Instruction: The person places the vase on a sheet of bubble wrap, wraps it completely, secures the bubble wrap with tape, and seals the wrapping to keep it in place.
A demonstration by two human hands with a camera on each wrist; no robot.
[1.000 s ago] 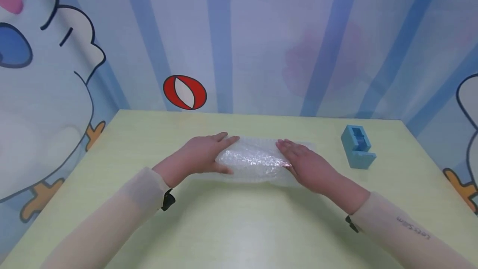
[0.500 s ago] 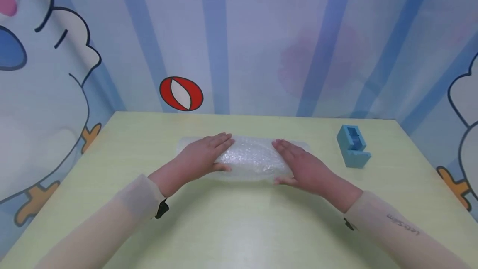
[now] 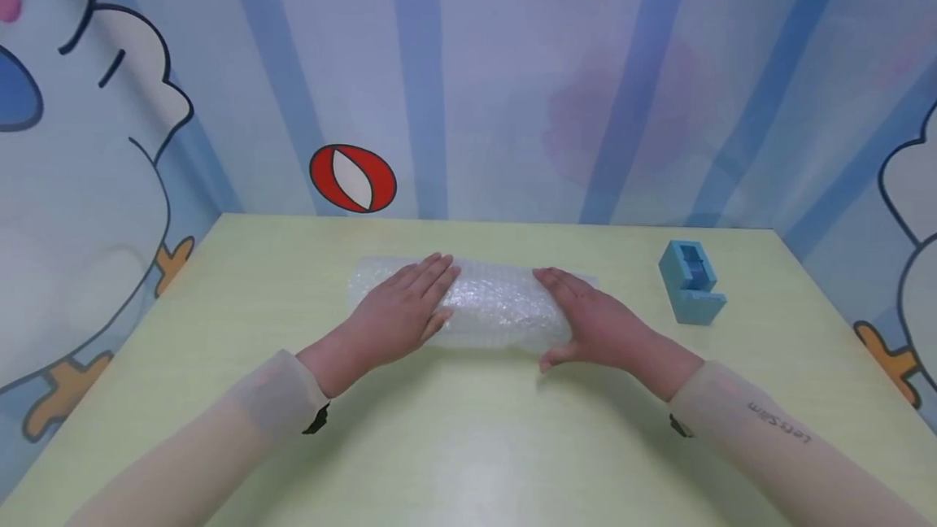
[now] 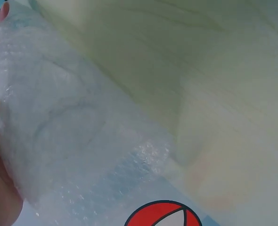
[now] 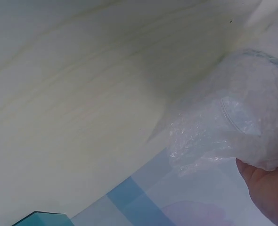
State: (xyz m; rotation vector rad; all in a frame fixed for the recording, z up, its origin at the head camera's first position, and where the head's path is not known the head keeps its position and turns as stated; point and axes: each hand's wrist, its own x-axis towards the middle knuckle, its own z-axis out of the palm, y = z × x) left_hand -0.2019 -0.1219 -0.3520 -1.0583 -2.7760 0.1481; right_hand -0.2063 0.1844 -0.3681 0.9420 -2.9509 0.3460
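Note:
A rolled-up bundle of clear bubble wrap (image 3: pixel 498 311) lies crosswise on the table. My left hand (image 3: pixel 398 311) rests on its left part, fingers straight together and pointing away, thumb close alongside. On the right end, my right hand (image 3: pixel 603 324) has its straight fingers over the top, its thumb spread toward the near side. The left wrist view shows the bubble wrap (image 4: pixel 73 113) from its end, with part of a hand (image 4: pixel 2 193) at the left edge. In the right wrist view, curved edges show through the wrap (image 5: pixel 200 136); whatever is inside is blurred.
A light blue tape dispenser (image 3: pixel 690 283) stands at the back right of the pale yellow table (image 3: pixel 468 446). Behind the table rises a striped blue wall (image 3: pixel 498 104) with cartoon prints. Printed walls also flank both sides.
My left hand has shifted slightly, its thumb drawn closer to the fingers, and the bundle's left end now shows. My right thumb has come out from beneath the wrap's near side.

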